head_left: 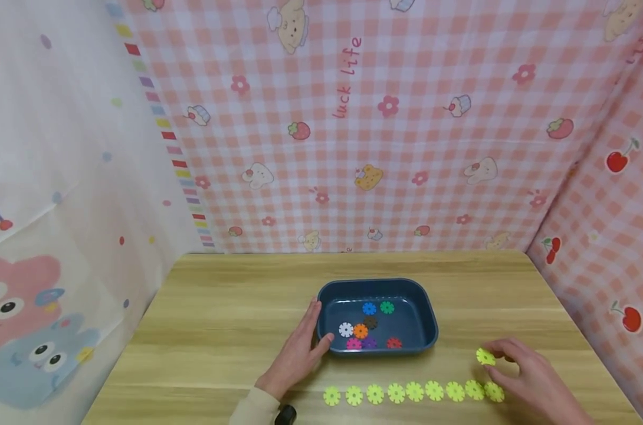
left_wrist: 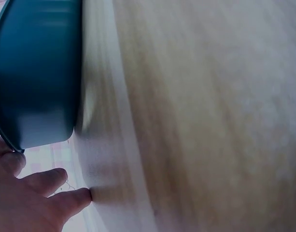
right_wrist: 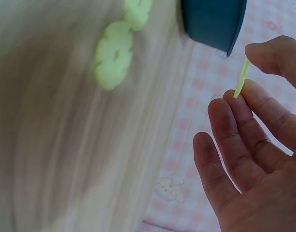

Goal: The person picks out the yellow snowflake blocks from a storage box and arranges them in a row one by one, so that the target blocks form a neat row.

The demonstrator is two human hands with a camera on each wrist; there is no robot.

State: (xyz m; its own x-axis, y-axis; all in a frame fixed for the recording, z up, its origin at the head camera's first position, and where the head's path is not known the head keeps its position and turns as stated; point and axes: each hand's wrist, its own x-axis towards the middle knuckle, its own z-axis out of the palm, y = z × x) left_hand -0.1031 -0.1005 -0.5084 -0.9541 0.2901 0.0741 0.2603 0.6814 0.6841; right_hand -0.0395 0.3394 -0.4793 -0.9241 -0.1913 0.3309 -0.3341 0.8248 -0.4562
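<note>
My right hand (head_left: pixel 534 378) pinches a yellow-green notched plastic disc (head_left: pixel 485 356) between thumb and fingers, over the right end of a row of matching discs (head_left: pixel 414 391). In the right wrist view the pinched disc (right_wrist: pixel 242 79) is edge-on, and the other fingers spread away from it. My left hand (head_left: pixel 295 354) rests against the left side of a dark blue tray (head_left: pixel 430 307), its fingers along the outer wall and its thumb at the near left corner. The left wrist view shows spread fingertips (left_wrist: pixel 73 200), one down by the tabletop.
Several notched discs in other colours lie in the tray, among them a white disc (head_left: pixel 345 329), an orange disc (head_left: pixel 360 330) and a red disc (head_left: pixel 394 343). The wooden table (head_left: pixel 220 330) meets patterned cloth (head_left: pixel 353 195) at its back and sides.
</note>
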